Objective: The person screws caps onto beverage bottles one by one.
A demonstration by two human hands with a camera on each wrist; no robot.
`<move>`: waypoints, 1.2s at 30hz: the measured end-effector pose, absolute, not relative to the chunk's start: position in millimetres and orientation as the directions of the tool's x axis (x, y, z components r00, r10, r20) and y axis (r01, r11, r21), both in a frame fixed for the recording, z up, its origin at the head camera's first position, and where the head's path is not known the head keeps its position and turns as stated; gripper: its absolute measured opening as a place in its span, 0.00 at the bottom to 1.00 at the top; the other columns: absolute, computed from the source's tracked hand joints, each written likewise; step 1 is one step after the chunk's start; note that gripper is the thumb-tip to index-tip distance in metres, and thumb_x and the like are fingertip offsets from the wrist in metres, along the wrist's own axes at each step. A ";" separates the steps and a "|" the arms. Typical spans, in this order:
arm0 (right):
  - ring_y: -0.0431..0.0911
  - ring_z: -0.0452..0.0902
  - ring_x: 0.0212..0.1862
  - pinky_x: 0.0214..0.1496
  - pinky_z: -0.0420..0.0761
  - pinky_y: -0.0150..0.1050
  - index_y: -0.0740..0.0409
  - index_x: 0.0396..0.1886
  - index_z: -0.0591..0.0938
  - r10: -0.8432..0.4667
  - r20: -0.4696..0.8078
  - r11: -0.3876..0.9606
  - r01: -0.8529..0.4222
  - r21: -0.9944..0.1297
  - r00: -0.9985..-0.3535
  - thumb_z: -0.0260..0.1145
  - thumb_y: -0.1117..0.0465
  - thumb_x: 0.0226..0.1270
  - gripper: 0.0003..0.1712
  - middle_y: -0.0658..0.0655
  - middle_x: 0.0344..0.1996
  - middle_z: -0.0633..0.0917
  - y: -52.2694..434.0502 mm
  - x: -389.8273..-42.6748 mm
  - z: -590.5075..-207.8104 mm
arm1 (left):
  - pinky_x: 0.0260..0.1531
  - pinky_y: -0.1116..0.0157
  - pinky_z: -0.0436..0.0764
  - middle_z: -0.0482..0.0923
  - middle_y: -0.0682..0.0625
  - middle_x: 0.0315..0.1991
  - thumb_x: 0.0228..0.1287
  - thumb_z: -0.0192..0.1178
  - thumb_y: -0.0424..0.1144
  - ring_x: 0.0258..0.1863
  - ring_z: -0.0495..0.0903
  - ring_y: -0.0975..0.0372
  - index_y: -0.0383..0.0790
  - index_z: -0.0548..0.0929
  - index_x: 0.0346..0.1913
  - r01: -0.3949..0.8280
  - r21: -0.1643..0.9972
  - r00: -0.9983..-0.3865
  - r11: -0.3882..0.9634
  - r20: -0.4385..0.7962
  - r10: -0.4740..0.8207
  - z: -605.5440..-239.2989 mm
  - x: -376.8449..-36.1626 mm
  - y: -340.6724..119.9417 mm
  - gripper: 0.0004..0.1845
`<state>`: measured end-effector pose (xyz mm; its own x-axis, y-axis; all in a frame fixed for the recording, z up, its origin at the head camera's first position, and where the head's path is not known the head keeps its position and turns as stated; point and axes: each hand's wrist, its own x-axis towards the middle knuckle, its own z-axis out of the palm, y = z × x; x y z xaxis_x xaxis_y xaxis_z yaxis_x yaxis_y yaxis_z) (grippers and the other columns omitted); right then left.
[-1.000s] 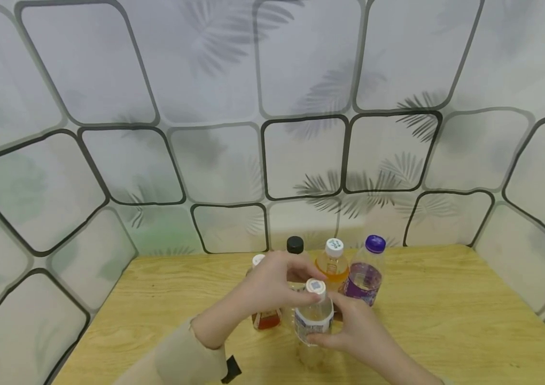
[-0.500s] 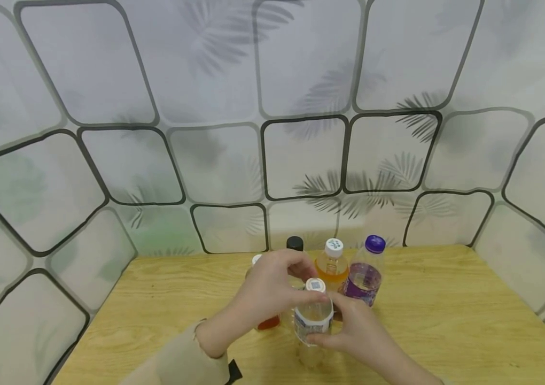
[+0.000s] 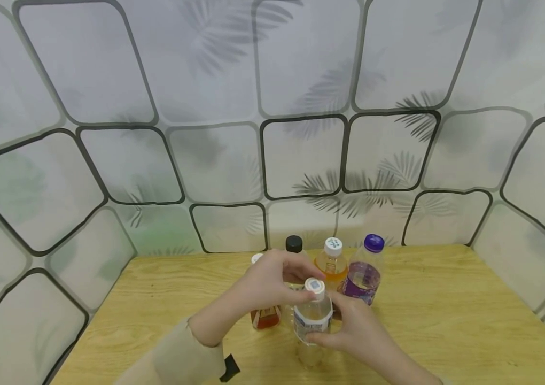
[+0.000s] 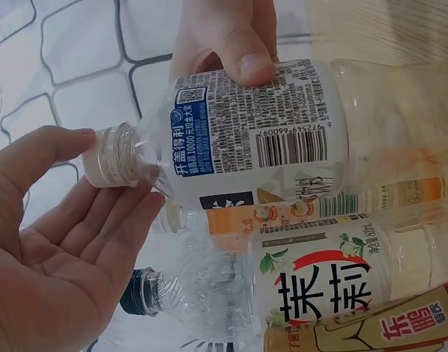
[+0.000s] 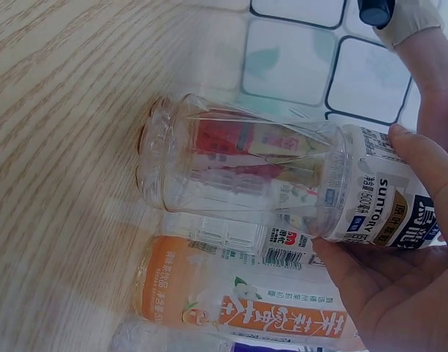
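A clear plastic bottle [image 3: 312, 315] with a white label stands upright on the table, nearly drained of colour inside. My right hand [image 3: 356, 326] grips it round the label; in the right wrist view the thumb lies on the label's upper side. At the bottle's top, my left hand [image 3: 267, 280] has thumb and fingers about the white cap [image 4: 110, 156]. The thumb tip touches the cap's edge, and the other fingers lie on its far side, partly hidden. In the left wrist view the cap sits on the neck.
Behind stand a black-capped bottle [image 3: 294, 244], an orange-labelled bottle [image 3: 332, 263] with a white cap, and a purple-capped bottle [image 3: 364, 275]. A bottle of reddish drink [image 3: 266, 317] is partly behind my left hand. Patterned panels [image 3: 306, 160] enclose the wooden table [image 3: 171, 289].
My left hand turned over the cap, its fingers swinging toward me half a second ago, and has swung back. The right hand keeps its grip on the bottle.
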<state>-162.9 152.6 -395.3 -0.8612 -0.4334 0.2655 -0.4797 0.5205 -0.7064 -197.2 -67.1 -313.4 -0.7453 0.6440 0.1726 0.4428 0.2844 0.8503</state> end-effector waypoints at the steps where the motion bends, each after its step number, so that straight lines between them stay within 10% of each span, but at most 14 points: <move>1: 0.54 0.90 0.52 0.49 0.90 0.32 0.61 0.64 0.81 -0.434 0.264 0.520 -0.479 -0.708 -0.861 0.87 0.50 0.54 0.41 0.57 0.53 0.91 152.6 -163.0 -395.2 | 0.55 0.69 0.88 0.90 0.42 0.51 0.63 0.75 0.30 0.47 0.89 0.68 0.34 0.90 0.53 0.443 0.850 -0.743 0.284 0.171 0.647 -313.3 -196.7 -67.2 0.15; 8: 0.56 0.90 0.53 0.51 0.91 0.36 0.59 0.64 0.82 -0.436 0.248 0.515 -0.466 -0.719 -0.865 0.86 0.50 0.54 0.40 0.58 0.55 0.91 152.8 -163.2 -393.9 | 0.59 0.62 0.87 0.92 0.51 0.51 0.56 0.83 0.42 0.51 0.89 0.63 0.43 0.89 0.56 0.493 0.775 -0.808 0.396 0.238 0.539 -314.6 -187.8 -60.0 0.24; 16: 0.57 0.90 0.53 0.49 0.91 0.35 0.60 0.64 0.82 -0.429 0.257 0.521 -0.470 -0.712 -0.866 0.87 0.50 0.53 0.41 0.59 0.55 0.90 152.3 -163.4 -394.1 | 0.49 0.70 0.87 0.92 0.55 0.39 0.57 0.82 0.40 0.41 0.89 0.67 0.45 0.92 0.40 0.566 0.660 -0.801 0.493 0.300 0.518 -308.7 -185.1 -52.9 0.10; 29: 0.58 0.90 0.53 0.49 0.91 0.34 0.64 0.65 0.81 -0.439 0.280 0.521 -0.495 -0.695 -0.854 0.86 0.49 0.54 0.42 0.60 0.54 0.90 152.6 -163.1 -396.5 | 0.52 0.73 0.87 0.90 0.42 0.55 0.66 0.70 0.25 0.51 0.91 0.64 0.34 0.89 0.56 0.458 0.840 -0.678 0.290 0.119 0.726 -303.5 -202.9 -62.7 0.17; 36: 0.59 0.90 0.53 0.50 0.91 0.37 0.62 0.62 0.82 -0.434 0.260 0.513 -0.473 -0.716 -0.863 0.86 0.49 0.54 0.39 0.60 0.54 0.91 153.1 -162.3 -396.4 | 0.65 0.62 0.84 0.89 0.50 0.60 0.60 0.81 0.42 0.59 0.87 0.57 0.44 0.86 0.64 0.522 0.729 -0.786 0.442 0.211 0.581 -304.6 -187.1 -57.8 0.28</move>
